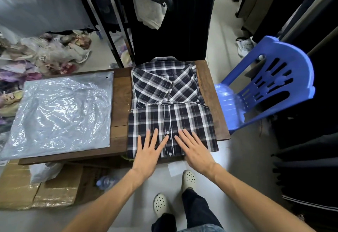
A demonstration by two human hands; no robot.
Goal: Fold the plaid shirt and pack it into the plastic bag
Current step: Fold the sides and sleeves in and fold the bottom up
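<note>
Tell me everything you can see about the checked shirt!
The shirt is dark navy or black with white checks, and looks like light woven cloth. It lies partly folded on the wooden table, collar at the far end, bottom half folded up, buttons showing. Both hands, left and right, press flat on it. The plastic bag lies beside it.

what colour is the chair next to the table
Blue; the plastic chair shows clearly in the head view, at the table's right.
</note>
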